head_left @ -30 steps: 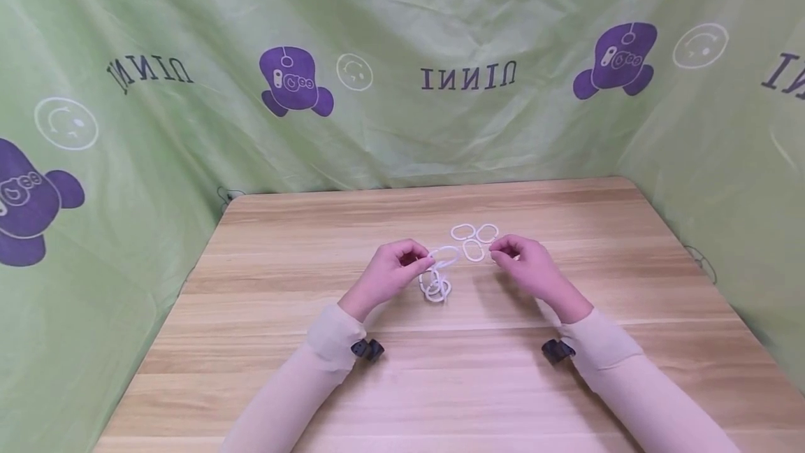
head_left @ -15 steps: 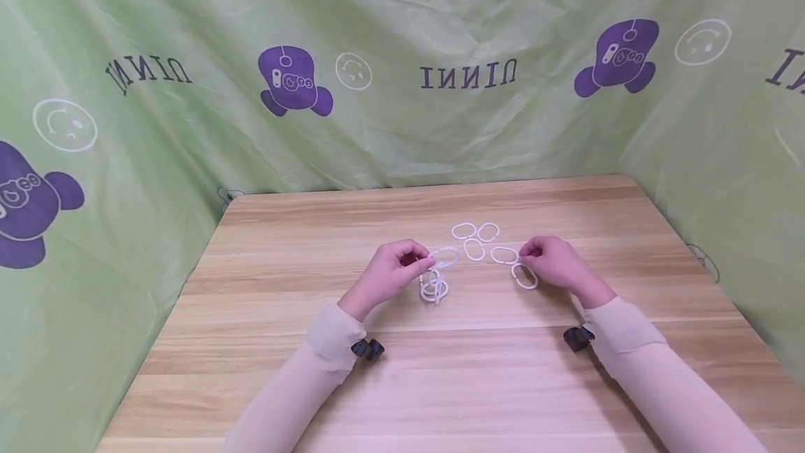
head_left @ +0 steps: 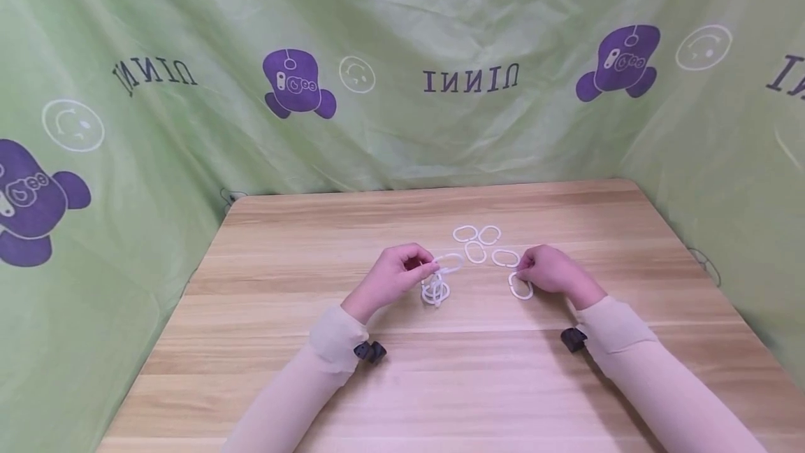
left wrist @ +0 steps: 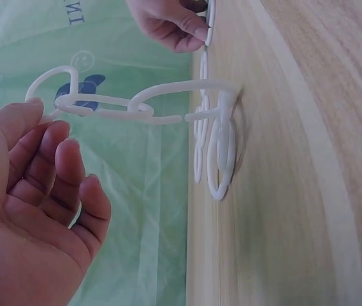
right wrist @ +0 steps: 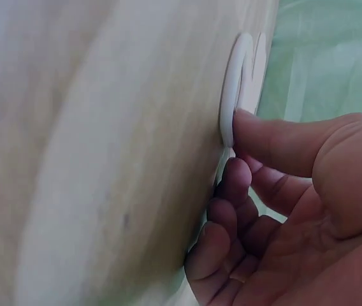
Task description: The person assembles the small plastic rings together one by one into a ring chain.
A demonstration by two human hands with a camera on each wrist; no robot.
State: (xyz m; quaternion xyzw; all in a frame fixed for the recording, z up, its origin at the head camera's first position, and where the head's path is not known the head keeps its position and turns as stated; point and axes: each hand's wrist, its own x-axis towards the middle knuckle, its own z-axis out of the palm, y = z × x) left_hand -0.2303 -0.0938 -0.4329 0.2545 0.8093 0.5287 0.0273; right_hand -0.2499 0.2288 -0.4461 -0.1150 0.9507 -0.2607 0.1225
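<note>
Nearer the person than half a second ago, the loose white ring (right wrist: pixel 232 86) at the right hand (head_left: pixel 550 271) has slid and turned a little on the table (head_left: pixel 402 383), and the hand has gone with it. Thumb and fingertips of that hand pinch the ring's far end, the other fingers curled in; the ring lies about flat on the wood. Meanwhile the left hand (head_left: pixel 399 275) stays put, thumb and forefinger pinching the top link of a white chain (left wrist: pixel 187 84), its other fingers loosely bent. The chain hangs from this pinch, and its lower links bunch on the table. Another ring (head_left: pixel 505 250) lies just beside the right fingertips, and three more rings (head_left: pixel 475 242) sit close together farther back, between the hands. Light sleeves (head_left: pixel 302 383) cover both forearms, with a small black device (head_left: pixel 370 351) at each wrist. Green cloth (head_left: pixel 377 145) with purple figures hangs behind the table.
</note>
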